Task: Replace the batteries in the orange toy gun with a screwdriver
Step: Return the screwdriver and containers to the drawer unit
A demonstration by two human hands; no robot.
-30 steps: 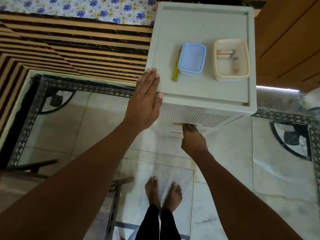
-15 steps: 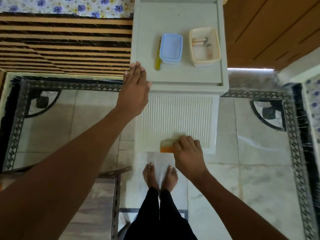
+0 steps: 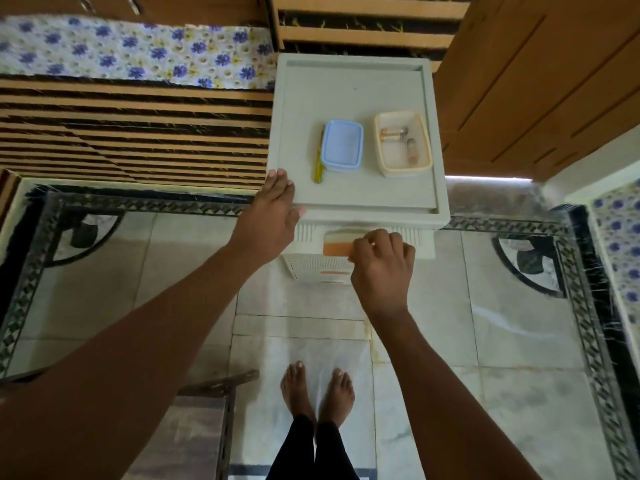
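Since half a second ago the right hand (image 3: 381, 268) has risen from the low orange-and-white handle on the ribbed front to a higher handle (image 3: 337, 242) just under the top edge, fingers curled on it; a ribbed drawer (image 3: 317, 270) now juts out toward the near side. The left hand (image 3: 268, 216) stays flat, released, on the near-left corner of the white cabinet (image 3: 356, 95). On top, well clear of the rim, lie a yellow screwdriver (image 3: 318, 164), touching a blue lidded box (image 3: 342, 145), and right of it an open cream tub (image 3: 403, 143) holding batteries (image 3: 393, 135). No toy gun is visible. Marble floor (image 3: 485, 341) lies open around bare feet (image 3: 317, 389).
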